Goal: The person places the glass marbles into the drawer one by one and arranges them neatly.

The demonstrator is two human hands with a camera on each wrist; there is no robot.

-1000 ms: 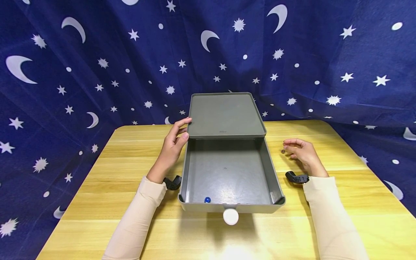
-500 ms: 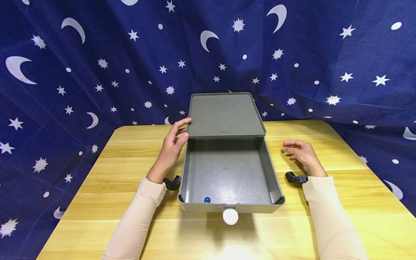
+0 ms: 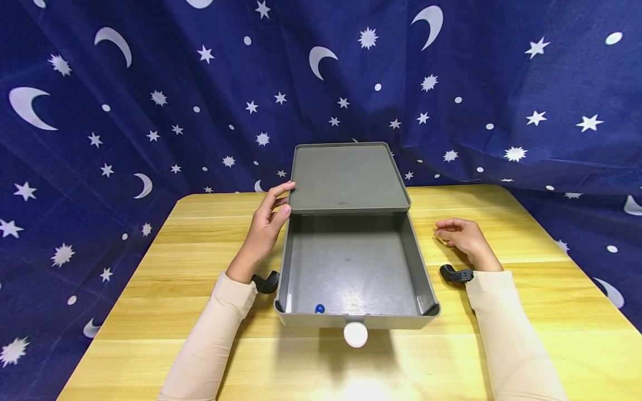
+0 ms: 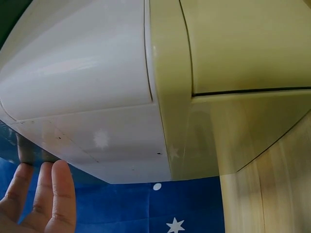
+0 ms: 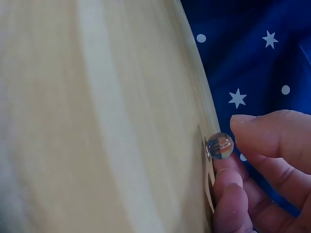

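Note:
A grey storage box [image 3: 349,175] with a raised-rim top has its drawer [image 3: 346,262] pulled out towards me. One blue marble [image 3: 320,308] lies inside, by the drawer's front left. My left hand [image 3: 267,220] rests against the box's left side, fingers nearly straight; the left wrist view shows fingertips [image 4: 60,170] touching the side wall [image 4: 92,141]. Right of the drawer, my right hand [image 3: 463,236] is low over the table. In the right wrist view its thumb and curled fingers [image 5: 231,204] pinch a clear glass marble [image 5: 220,145] at the tabletop. The head view hides this marble.
The drawer front carries a round white knob [image 3: 355,334]. Box and hands are on a light wooden table [image 3: 200,267]. A blue curtain with moons and stars [image 3: 225,83] hangs behind and beside it. Black camera mounts [image 3: 456,274] sit at both wrists.
My right hand has shifted slightly down and its fingertips have come over the clear marble, which showed below them before. The left hand, box and blue marble have stayed put.

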